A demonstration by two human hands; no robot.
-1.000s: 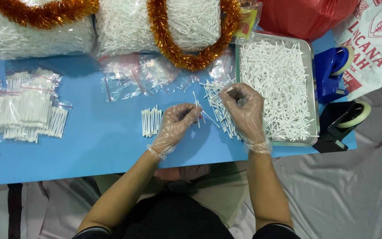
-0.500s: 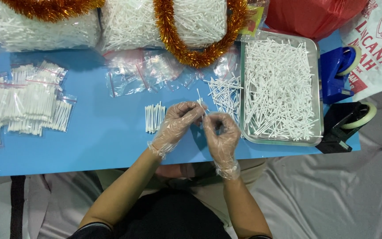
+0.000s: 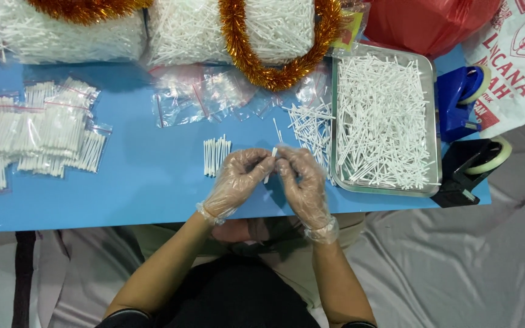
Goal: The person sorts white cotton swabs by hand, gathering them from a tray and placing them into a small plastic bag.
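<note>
head view, looking down. nearest the body, the left hand (image 3: 238, 182) and right hand (image 3: 302, 182), both in clear disposable gloves, meet fingertip to fingertip over the front edge of the blue counter (image 3: 141, 188), pinched together on a small bunch of white cotton swabs (image 3: 273, 155) held between them. just beyond the left hand, a short aligned row of swabs (image 3: 216, 155) lies on the counter; just beyond the right hand, a loose scatter of swabs (image 3: 311, 124) lies beside a metal tray (image 3: 435, 176) heaped with swabs. far left, filled clear packets of swabs (image 3: 44, 130) lie overlapped. further back, empty clear bags (image 3: 208, 97) lie flat. at the far edge, two large bags of swabs (image 3: 171, 27) lie draped with gold tinsel (image 3: 262, 73). at right, a blue tape dispenser (image 3: 460, 100) and a black one (image 3: 472, 167); beyond them a red bag (image 3: 426, 21).
</note>
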